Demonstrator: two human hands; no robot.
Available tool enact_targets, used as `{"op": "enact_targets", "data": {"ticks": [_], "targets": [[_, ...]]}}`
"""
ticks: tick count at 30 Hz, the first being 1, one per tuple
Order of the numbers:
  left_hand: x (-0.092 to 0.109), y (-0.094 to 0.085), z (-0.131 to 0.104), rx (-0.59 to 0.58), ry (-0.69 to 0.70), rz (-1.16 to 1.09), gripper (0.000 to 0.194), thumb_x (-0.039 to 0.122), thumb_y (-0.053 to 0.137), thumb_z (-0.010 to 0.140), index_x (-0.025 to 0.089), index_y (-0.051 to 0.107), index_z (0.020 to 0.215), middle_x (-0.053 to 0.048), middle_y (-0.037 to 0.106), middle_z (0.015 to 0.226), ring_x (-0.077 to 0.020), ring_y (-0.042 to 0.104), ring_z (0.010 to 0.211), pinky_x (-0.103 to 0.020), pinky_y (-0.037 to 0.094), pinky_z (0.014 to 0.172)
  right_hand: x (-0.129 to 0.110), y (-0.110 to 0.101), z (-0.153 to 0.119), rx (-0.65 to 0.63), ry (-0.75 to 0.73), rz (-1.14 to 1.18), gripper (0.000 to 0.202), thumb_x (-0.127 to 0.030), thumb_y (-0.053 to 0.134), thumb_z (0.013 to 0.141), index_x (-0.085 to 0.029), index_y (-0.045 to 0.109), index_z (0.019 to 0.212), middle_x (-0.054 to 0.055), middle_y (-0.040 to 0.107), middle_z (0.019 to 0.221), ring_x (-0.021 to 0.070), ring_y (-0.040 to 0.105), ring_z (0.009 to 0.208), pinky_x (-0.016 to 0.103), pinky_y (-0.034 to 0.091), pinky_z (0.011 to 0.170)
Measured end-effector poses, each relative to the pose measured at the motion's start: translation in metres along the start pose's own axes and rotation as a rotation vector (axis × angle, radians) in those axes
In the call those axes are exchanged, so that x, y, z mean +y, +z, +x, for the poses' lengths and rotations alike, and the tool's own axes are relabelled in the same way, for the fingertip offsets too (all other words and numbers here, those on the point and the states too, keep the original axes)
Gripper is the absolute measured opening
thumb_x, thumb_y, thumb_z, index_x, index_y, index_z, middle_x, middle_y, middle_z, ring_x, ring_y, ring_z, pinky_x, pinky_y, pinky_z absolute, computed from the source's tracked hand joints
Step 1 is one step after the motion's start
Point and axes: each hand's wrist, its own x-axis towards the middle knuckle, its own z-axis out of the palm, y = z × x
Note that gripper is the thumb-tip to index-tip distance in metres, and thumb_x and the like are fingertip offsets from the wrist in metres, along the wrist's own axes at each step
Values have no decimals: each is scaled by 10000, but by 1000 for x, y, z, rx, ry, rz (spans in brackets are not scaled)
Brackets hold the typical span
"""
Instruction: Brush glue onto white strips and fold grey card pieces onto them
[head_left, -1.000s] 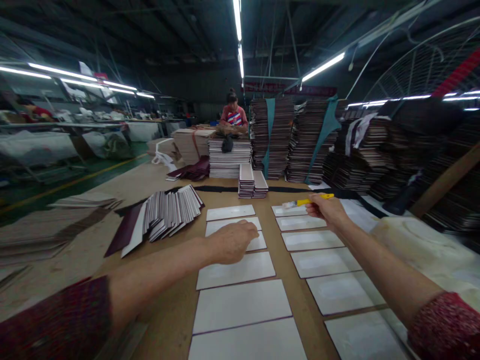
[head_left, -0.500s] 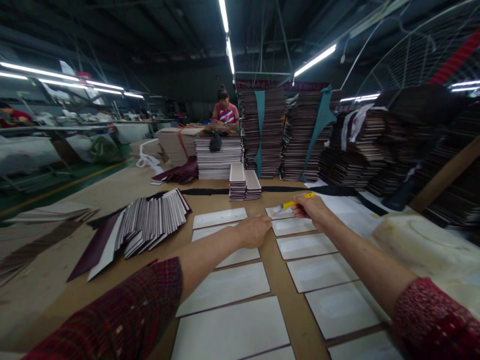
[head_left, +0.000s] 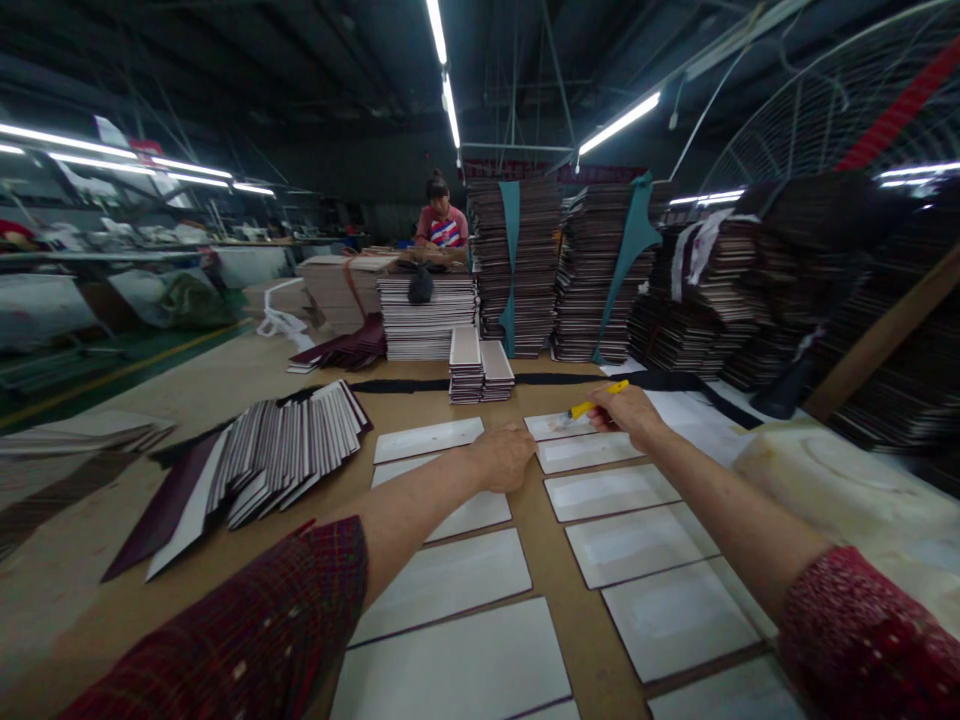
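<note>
Stacks of dark-edged boards [head_left: 600, 270] fill the upper middle and right of the frame, rising behind a wide brown table [head_left: 547, 560] that runs from the centre down to the bottom edge. White rectangular panels [head_left: 450, 575] lie flat on that table in two columns, one down the middle and one to the right, each panel apart from its neighbours. At the left centre a fanned heap of white-faced, maroon-backed cards [head_left: 292, 450] slants across the tabletop. Two small piles of cards [head_left: 480, 365] sit side by side at the far end of the columns. A person in a red top [head_left: 441, 225] stands beyond the stacks, upper middle. The left hand [head_left: 504, 455], loosely curled with knuckles up, rests at the far end of the middle column, touching a panel's edge. The right hand [head_left: 628, 412] reaches over the top of the right column, fingers closed around a yellow-handled brush [head_left: 592, 404], whose pale tip touches the farthest panel [head_left: 559, 426] there.
</note>
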Motion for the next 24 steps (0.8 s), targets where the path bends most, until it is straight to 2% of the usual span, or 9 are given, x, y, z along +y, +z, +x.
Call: {"op": "enact_targets", "data": {"ticks": [4,9,16,24], "targets": [[4,-3,2,-10,-31,20,403,94,580,760,87,674,1152,-182,688,1218,-336,594,1177,-424,518,985,3,-10,13,28,-2,-64,254,-357,623,994,-143,629,1129,33,660,969,129,640,728,273,567,623],[5,-4,3,-14,-51,36,398,112,599,741,107,682,1130,-178,695,1213,-326,601,1179,-403,516,987,6,-27,28,64,4,-187,287,-370,628,988,-146,627,1168,64,663,1069,169,665,846,336,589,723],[7,-5,3,-37,-72,43,406,124,611,735,68,677,1131,-195,692,1197,-334,610,1154,-415,531,982,9,-54,38,129,-59,-417,325,-384,634,980,-160,622,1216,89,642,1188,214,657,979,402,580,831],[7,-5,3,-45,-63,39,419,126,611,738,87,675,1150,-183,685,1227,-323,603,1181,-401,519,1007,9,-69,37,227,-95,-635,287,-413,626,983,-152,658,1098,59,682,1050,187,672,892,381,576,804]]}}
